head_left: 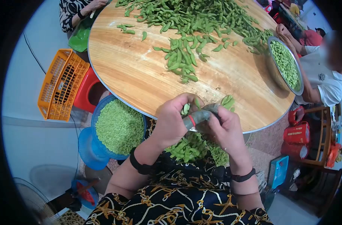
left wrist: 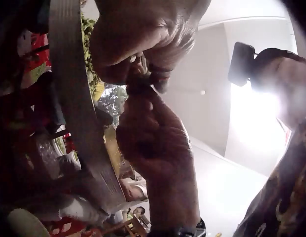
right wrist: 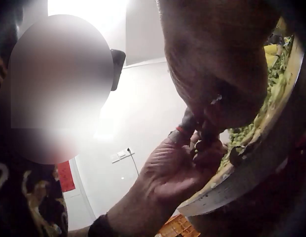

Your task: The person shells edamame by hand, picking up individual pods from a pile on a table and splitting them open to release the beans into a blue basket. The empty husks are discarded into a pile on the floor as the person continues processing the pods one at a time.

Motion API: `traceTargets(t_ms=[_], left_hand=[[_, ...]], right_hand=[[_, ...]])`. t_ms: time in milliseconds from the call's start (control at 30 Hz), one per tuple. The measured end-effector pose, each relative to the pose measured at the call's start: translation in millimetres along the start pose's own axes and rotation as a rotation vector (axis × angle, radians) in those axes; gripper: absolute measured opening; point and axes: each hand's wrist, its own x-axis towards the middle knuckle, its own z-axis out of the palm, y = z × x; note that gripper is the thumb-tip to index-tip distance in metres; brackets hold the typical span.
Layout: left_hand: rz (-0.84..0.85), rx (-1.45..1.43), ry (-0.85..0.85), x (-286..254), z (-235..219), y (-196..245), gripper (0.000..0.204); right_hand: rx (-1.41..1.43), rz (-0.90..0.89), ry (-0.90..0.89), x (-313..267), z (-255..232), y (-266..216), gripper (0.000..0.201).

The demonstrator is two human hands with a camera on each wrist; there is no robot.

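Note:
In the head view my left hand is curled around a few green edamame pods over the table's near edge. Its thumb wears a grey cover with a red band. My right hand, also with a grey cover on a finger, meets it from the right, thumb and fingers pinched together at the left fingertips. What they pinch is mostly hidden; small green beans show between the fingers in the right wrist view. Below the hands, more pods lie in a container on the lap, beside shelled beans.
A round wooden table bears a large heap of pods and a smaller pile. A metal bowl of shelled beans stands at its right edge, near another person. At left are a blue basin of beans and an orange crate.

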Motion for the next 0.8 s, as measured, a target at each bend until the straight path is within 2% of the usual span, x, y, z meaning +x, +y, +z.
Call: traceTargets(t_ms=[33, 100, 133, 200, 233, 300, 333, 400, 433, 467, 500, 533, 600, 667, 800], left_hand=[[0.002, -0.002, 0.007, 1, -3, -1, 0.019], [-0.113, -0.163, -0.159, 3, -10, -1, 0.020], [-0.109, -0.164, -0.153, 2, -10, -4, 0.020], [-0.321, -0.910, -0.225, 1, -8, -8, 0.023], [-0.315, -0.913, -0.222, 2, -7, -6, 0.023], [-0.320, -0.911, -0.201, 3, -5, 1, 0.024], [-0.317, -0.915, -0.198, 3, -3, -1, 0.024], [-0.318, -0.795, -0.124, 2, 0, -7, 0.022], [-0.317, -0.800, -0.121, 3, 1, -7, 0.022], [-0.272, -0.546, -0.104, 4, 2, -7, 0.022], [-0.225, -0.292, -0.086, 5, 3, -7, 0.022], [-0.227, -0.297, -0.084, 5, 5, -8, 0.022], [0.026, 0.038, -0.130, 6, 6, -10, 0.024], [-0.014, 0.050, -0.137, 6, 2, -4, 0.022], [-0.154, -0.007, -0.166, 3, -4, -6, 0.015]], right_hand=[[-0.004, -0.003, -0.006, 0, -4, 0, 0.016], [0.280, 0.260, -0.123, 1, -13, 1, 0.016], [0.276, 0.257, -0.128, 1, -13, 1, 0.016], [0.648, 0.333, -0.174, 0, -11, 2, 0.018], [0.642, 0.331, -0.177, -1, -13, 1, 0.018], [0.309, 0.270, -0.206, -1, -18, 0, 0.020], [0.304, 0.271, -0.209, 0, -22, 2, 0.020], [0.099, 0.179, -0.208, 5, -31, 6, 0.022], [0.022, 0.191, -0.040, 8, -30, 2, 0.022], [0.017, 0.193, -0.041, 12, -30, 3, 0.022], [0.011, 0.114, -0.014, 17, -30, 8, 0.022], [0.006, 0.037, 0.013, 21, -30, 9, 0.023], [0.043, 0.077, -0.015, 24, -29, 7, 0.019], [0.004, 0.046, -0.153, 25, -31, 8, 0.016], [0.044, 0.008, -0.153, 23, -31, 8, 0.015]])
